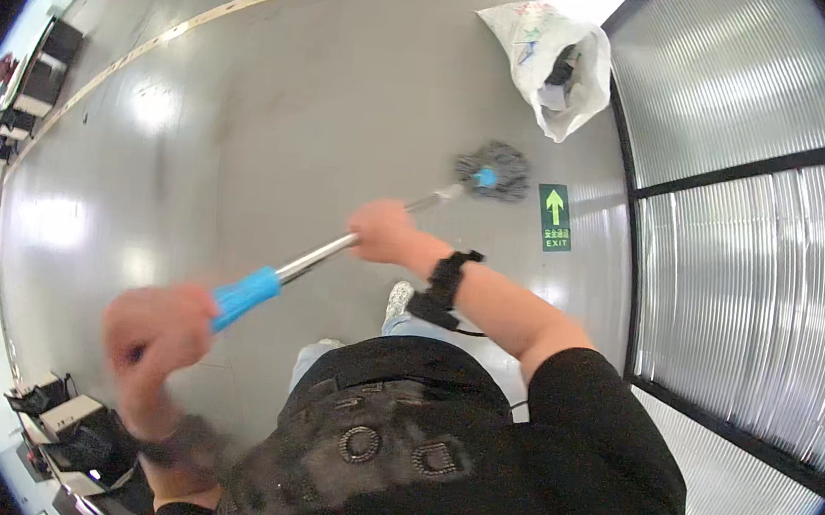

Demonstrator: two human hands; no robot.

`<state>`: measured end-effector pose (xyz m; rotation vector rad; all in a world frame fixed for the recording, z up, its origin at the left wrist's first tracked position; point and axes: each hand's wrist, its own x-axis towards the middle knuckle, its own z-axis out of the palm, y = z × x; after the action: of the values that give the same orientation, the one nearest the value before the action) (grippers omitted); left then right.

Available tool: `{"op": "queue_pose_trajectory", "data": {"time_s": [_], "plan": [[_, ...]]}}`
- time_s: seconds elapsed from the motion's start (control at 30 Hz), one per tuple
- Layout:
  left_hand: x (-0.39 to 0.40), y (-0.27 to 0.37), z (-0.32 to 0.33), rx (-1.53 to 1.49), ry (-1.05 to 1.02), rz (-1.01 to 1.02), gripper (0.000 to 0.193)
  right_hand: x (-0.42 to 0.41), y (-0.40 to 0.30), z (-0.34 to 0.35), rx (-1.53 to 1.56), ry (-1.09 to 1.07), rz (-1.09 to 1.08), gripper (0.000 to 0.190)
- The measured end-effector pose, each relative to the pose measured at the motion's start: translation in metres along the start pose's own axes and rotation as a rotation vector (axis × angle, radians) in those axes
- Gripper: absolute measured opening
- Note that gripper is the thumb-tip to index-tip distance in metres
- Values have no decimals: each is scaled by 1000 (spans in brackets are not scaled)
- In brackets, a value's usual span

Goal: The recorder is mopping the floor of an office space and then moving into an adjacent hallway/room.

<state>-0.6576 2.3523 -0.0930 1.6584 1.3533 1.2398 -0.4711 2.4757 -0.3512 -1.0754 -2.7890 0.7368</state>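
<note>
A mop with a metal pole and a blue grip runs slantwise across the view. My left hand [159, 336] is closed round the end of the blue grip [248, 298], somewhat blurred. Farther down, my right hand [385, 232] holds the metal pole [318, 257], with a black strap device [445, 287] on that wrist. The grey string mop head [508, 171], with its blue centre, lies spread on the grey floor [307, 111], ahead and to the right.
An open white woven sack [522, 43] with dark and white items in it lies near the ribbed translucent partition [742, 277] at right. A green exit floor sign [554, 218] is beside the mop head. A pale line [180, 29] crosses the floor at left; desks and equipment [88, 442] line that side.
</note>
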Motion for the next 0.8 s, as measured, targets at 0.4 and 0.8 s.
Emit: {"op": "queue_pose_trajectory", "data": {"time_s": [0.4,0.8], "plan": [[18,68,0,-25,-314,320,31,44,-58,-38,408,115,-252,11],[119,-35,94,-556,-534,321,29,-86,90,-73,187,48,334,15]]}}
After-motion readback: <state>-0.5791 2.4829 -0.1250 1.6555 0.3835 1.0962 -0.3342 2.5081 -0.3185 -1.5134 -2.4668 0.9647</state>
